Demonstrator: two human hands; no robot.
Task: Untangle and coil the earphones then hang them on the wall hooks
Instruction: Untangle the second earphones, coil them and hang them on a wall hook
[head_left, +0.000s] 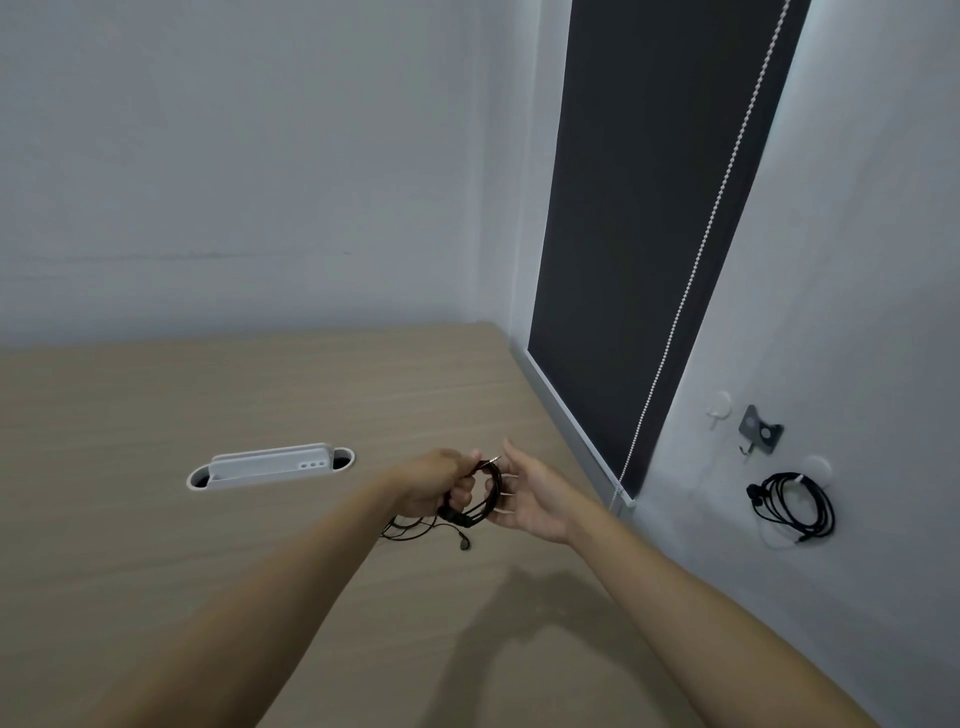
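Observation:
My left hand (434, 486) grips a partly coiled pair of black earphones (480, 499) above the wooden desk. Loose cable and an earbud (464, 543) trail from the coil onto the desk below. My right hand (530, 496) is beside the coil with its fingers spread, their tips touching the loops. On the right wall a second coiled black pair (795, 504) hangs from a round white hook (816, 467). Another white hook (718, 408) higher up is bare, and a dark metal hook (761, 431) sits between them.
The wooden desk (234, 395) has a white cable-port cover (270, 465) standing open at its middle. A dark roller blind (649, 234) with a white bead chain (691, 270) covers the window at the desk's right edge. White walls close off the back and right.

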